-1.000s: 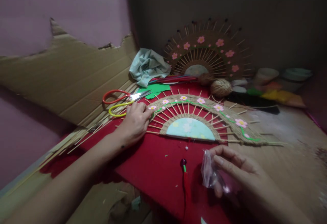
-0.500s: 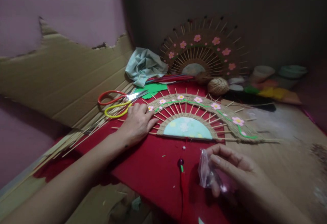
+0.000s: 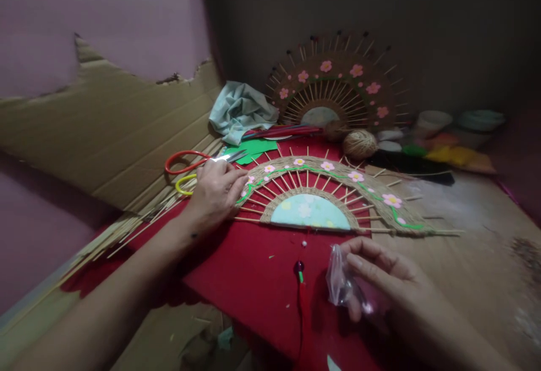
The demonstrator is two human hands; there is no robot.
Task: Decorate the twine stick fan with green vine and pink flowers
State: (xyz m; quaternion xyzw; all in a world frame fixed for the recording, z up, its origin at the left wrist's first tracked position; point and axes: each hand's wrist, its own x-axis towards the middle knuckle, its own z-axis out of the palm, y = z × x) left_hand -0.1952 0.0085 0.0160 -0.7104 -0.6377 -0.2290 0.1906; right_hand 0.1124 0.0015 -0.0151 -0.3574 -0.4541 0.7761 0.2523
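My left hand (image 3: pixel 217 190) rests at the left end of a woven stick fan (image 3: pixel 372 190), its bent fingers together and its thumb by the fan's flowered band. What its fingertips hold, if anything, is hidden. It covers part of the scissors (image 3: pixel 186 159) with red and yellow handles. Closer to me, my right hand (image 3: pixel 386 275) pinches a small clear plastic bag (image 3: pixel 338 278) with shiny dark pieces low in it. Left of the bag lies a dark purple bead (image 3: pixel 299 266) on a red tassel (image 3: pixel 305 326). A small white bead (image 3: pixel 304 243) lies below the fan's light-blue half-circle (image 3: pixel 310 213).
A second flowered fan (image 3: pixel 325 83) stands against the dark wall. Before it are a twine ball (image 3: pixel 360 144), a crumpled pale-blue cloth (image 3: pixel 240 109) and green sheets (image 3: pixel 253 150). Thin sticks (image 3: pixel 127 235) lie along the left, beside torn cardboard (image 3: pixel 127 117). Tubs (image 3: pixel 435 120) stand at right.
My left hand has shifted left and slightly up, uncovering more of the fan's left end and covering more of the scissors. My right hand still holds the bag in nearly the same place.
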